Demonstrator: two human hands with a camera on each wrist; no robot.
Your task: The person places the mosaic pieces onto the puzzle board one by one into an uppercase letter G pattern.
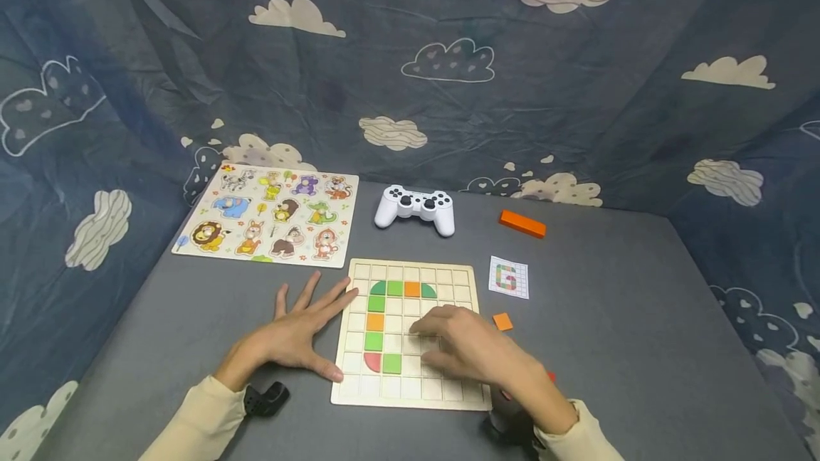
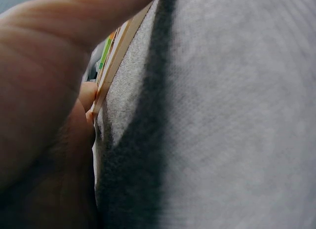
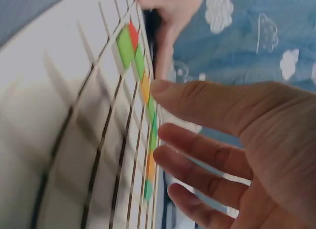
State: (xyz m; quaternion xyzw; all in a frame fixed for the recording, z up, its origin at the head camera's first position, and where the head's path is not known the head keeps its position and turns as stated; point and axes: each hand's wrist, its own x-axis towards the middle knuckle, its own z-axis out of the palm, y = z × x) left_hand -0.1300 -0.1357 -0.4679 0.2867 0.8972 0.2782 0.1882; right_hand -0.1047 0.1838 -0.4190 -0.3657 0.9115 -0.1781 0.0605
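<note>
A wooden grid board lies on the table. Its upper row of pieces has a dark green quarter-round, a light green square and an orange square. Down the left run green and orange squares, then a red quarter-round beside a green square. My left hand is spread at the board's left side, fingers and thumb touching its edge. Over the right part of the board hovers my right hand, fingers apart and slightly bent, nothing between them in the right wrist view. It hides some cells.
Right of the board lie a pattern card, a loose orange square and red pieces partly hidden by the right forearm. Farther back are an animal puzzle, a white game controller and an orange block.
</note>
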